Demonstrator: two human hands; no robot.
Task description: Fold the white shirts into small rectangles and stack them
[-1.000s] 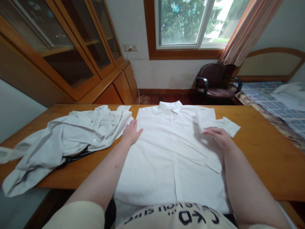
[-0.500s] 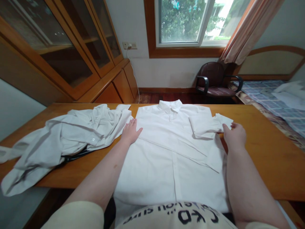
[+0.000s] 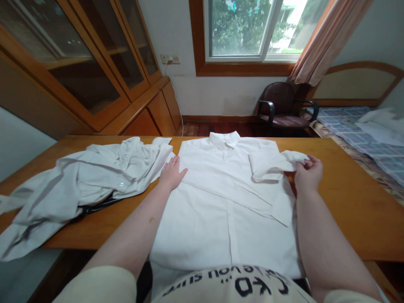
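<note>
Right hand (image 3: 307, 173) has shifted from flat beside the sleeve (image 3: 271, 165) to pinching its cuff end, slightly lifted. I note left hand (image 3: 172, 172) open, palm pressed on the white shirt (image 3: 227, 210), spread on the desk (image 3: 341, 185) between both hands. Crumpled clothes (image 3: 82, 185) lie outboard of left hand.

Crumpled garments (image 3: 78, 185) block left; table (image 3: 353, 189) bare right.

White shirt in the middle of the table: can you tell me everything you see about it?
The white shirt lies flat on the wooden table, with its collar at the far side and its hem over the near edge. It looks like thin, smooth cloth. One side is folded over the middle. The left hand rests flat on its edge. The right hand pinches the sleeve.
</note>
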